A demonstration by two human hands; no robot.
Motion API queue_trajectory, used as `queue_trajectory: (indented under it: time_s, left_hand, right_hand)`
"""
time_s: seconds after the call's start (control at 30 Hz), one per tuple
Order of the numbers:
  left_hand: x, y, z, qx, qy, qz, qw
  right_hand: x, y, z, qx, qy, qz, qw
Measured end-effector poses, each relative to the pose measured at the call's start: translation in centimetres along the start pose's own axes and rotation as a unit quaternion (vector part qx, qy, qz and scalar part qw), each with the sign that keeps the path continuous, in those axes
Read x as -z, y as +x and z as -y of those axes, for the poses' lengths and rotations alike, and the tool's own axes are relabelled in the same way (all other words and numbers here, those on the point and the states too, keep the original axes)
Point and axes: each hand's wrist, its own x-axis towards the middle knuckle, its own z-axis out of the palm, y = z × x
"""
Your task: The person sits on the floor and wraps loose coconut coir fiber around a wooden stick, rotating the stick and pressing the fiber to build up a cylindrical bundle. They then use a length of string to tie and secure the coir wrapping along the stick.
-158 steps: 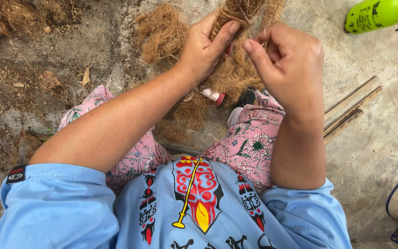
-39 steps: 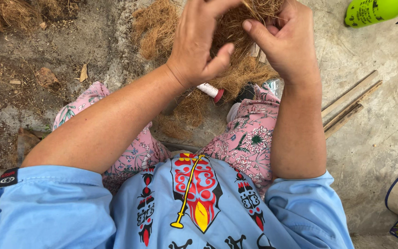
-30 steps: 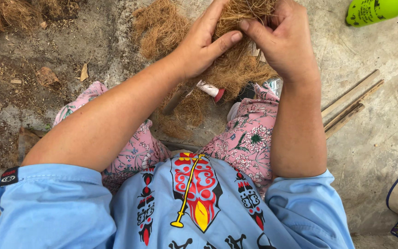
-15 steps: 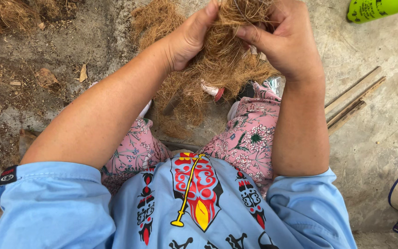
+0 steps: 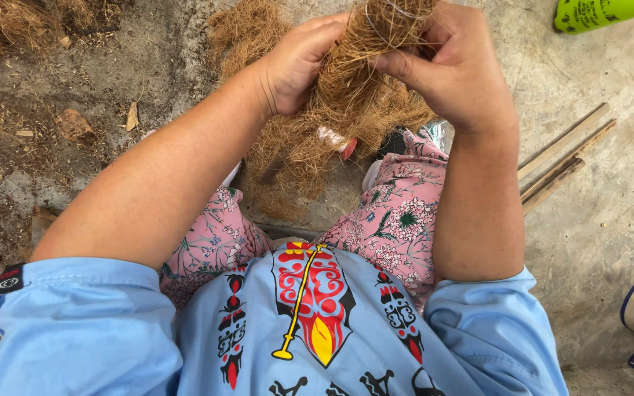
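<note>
Fingers of both the left hand point(image 5: 299, 66) and right hand point(image 5: 453, 70) clamp the coir bundle point(image 5: 357, 88) at the frame's top edge, open concrete floor point(image 5: 610, 213) lying rightward beyond the wooden sticks point(image 5: 563, 161).

The fibre bundle point(image 5: 361, 88) sits above the knees point(image 5: 398, 220); sticks point(image 5: 563, 158) lie right of it, the bottle point(image 5: 599, 11) farther right, behind.
</note>
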Motion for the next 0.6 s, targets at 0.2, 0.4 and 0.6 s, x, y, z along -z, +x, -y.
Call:
queue_trajectory:
  time_s: [0.2, 0.4, 0.6]
  left_hand:
    - [0.2, -0.4, -1.9, -0.004, 0.037, 0.107, 0.994]
    - [-0.7, -1.1, -2.4, 0.055, 0.072, 0.132, 0.987]
    - [-0.2, -0.3, -0.5, 0.085, 0.029, 0.041, 0.995]
  right_hand:
    - [-0.2, -0.3, 0.3, -0.023, -0.012, 0.013, 1.0]
    - [-0.6, -0.3, 1.3, -0.079, 0.04, 0.011, 0.996]
    - [-0.4, -0.4, 1.1, -0.049, -0.016, 0.022, 0.998]
